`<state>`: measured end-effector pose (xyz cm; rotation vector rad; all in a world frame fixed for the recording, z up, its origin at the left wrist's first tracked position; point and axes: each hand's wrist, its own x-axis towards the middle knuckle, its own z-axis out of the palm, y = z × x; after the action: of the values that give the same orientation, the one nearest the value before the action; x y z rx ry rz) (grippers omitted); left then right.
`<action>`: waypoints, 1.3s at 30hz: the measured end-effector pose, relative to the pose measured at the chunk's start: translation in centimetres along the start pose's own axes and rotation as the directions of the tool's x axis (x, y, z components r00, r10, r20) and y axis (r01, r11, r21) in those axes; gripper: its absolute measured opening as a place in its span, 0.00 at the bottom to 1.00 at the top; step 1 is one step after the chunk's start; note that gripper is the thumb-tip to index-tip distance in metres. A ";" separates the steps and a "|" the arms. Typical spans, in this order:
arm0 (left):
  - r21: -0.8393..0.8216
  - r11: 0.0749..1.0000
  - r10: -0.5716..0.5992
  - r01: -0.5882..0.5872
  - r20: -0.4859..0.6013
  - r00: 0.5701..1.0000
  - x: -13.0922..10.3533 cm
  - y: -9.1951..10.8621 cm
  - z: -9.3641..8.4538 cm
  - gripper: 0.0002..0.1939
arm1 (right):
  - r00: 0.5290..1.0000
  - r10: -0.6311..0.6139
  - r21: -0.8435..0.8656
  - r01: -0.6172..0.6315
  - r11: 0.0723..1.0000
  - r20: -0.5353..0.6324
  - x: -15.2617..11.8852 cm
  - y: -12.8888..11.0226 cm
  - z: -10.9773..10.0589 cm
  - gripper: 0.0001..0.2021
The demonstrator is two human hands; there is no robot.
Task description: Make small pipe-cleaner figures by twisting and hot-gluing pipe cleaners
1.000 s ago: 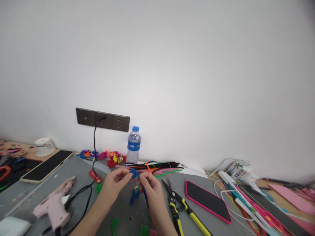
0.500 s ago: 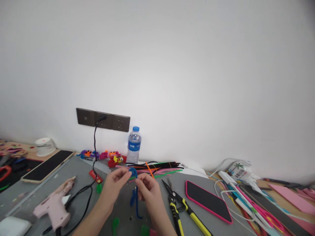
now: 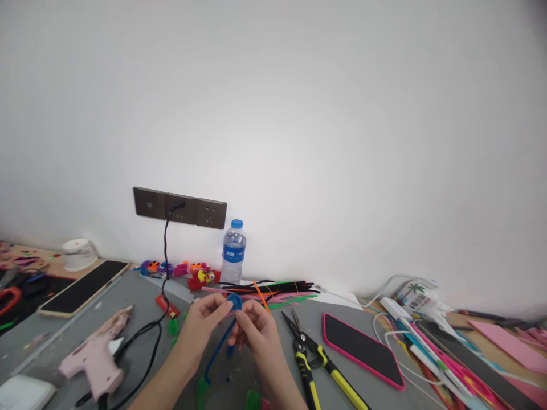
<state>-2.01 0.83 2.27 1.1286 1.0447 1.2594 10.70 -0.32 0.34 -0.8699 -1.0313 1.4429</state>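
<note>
Between my two hands is a blue pipe cleaner [image 3: 233, 302], its upper end curled into a round coil and its free tail slanting down to the left. My left hand [image 3: 208, 319] pinches the coil from the left with thumb and forefinger. From the right, my right hand [image 3: 253, 323] pinches the same pipe cleaner just under the coil. Below them on the grey mat, green fuzzy pieces [image 3: 252, 400] lie near my wrists. Another small blue piece is partly hidden behind my right fingers.
Yellow-black pliers [image 3: 304, 347] and a pink-cased phone [image 3: 362, 349] lie to the right. On the left are a pink glue gun [image 3: 94, 359] with its black cord and another phone [image 3: 84, 288]. Behind stand a water bottle [image 3: 233, 253] and a bundle of pipe cleaners [image 3: 290, 289].
The pipe cleaner's top has gone from an open bend to a rounder coil. Its tail has swung from hanging straight down to slanting left. Both hands stay almost in place.
</note>
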 end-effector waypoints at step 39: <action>-0.016 1.000 0.019 -0.020 -0.036 0.999 0.2 -0.7 -0.3 0.21 | 0.982 -0.114 -0.115 0.097 0.989 -0.153 0.0 -0.2 -0.1 0.20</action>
<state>-2.19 1.06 1.57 1.1095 1.0509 1.3056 10.90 -0.34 0.52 -0.9766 -1.0257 1.2179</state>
